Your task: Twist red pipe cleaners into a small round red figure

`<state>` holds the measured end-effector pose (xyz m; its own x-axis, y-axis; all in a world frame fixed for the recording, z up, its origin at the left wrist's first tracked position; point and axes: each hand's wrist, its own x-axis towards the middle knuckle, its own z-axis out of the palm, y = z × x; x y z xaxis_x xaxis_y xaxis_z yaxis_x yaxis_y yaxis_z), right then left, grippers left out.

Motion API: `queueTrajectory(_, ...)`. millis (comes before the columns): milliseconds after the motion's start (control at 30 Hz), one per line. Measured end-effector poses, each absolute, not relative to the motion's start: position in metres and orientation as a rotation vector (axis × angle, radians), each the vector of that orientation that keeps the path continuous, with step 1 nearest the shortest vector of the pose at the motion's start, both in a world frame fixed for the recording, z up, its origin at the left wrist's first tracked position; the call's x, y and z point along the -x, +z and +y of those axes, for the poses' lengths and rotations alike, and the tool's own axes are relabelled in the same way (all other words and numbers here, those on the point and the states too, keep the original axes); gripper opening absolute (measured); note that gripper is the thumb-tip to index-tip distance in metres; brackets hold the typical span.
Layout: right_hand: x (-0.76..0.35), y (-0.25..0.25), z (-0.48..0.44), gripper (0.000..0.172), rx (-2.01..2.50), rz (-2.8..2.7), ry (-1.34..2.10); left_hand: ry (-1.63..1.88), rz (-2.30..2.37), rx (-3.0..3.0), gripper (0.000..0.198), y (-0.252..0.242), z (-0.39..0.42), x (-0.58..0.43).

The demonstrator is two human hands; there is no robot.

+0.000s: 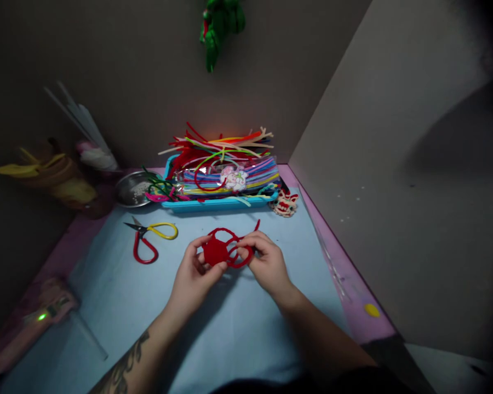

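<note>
A red pipe-cleaner piece (pixel 216 252) with a solid middle and several open loops is held above the light blue mat (pixel 135 306). My left hand (pixel 195 273) grips its left side, thumb at the lower edge and fingers behind. On the right, my right hand (pixel 267 262) pinches a loop between thumb and fingers. One loose red end sticks up behind my right hand. Scissors (pixel 143 231) with one red and one yellow handle lie on the mat left of my hands, blades apart.
Behind my hands stands a blue tray (pixel 222 206) of coloured pipe cleaners, with a metal bowl (pixel 127 190) to its left and a red-and-cream figure (pixel 285 203) at its right. A pink glue gun (pixel 45 317) lies lower left. Walls rise behind and right.
</note>
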<state>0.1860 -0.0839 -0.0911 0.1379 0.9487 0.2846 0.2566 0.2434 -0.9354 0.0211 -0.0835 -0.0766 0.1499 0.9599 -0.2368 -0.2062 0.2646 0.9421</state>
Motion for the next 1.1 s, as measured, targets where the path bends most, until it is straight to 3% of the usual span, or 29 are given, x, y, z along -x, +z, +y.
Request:
queueTrajectory(167,-0.192,-0.094,-0.08,0.007,1.355,-1.386,0.958,1.067,1.107,-1.022,0.06,-0.079,-0.084,-0.018)
queueTrajectory(700,-0.195,-0.086,-0.084,0.014,1.334,-1.673,1.09,0.982,1.054,-1.086,0.059,-0.08,-0.084,-0.018)
queueTrajectory(1100,-0.193,-0.086,-0.087,0.022,1.288,-1.585,0.558,1.015,1.017,-0.841,0.064,-0.079,-0.077,-0.017)
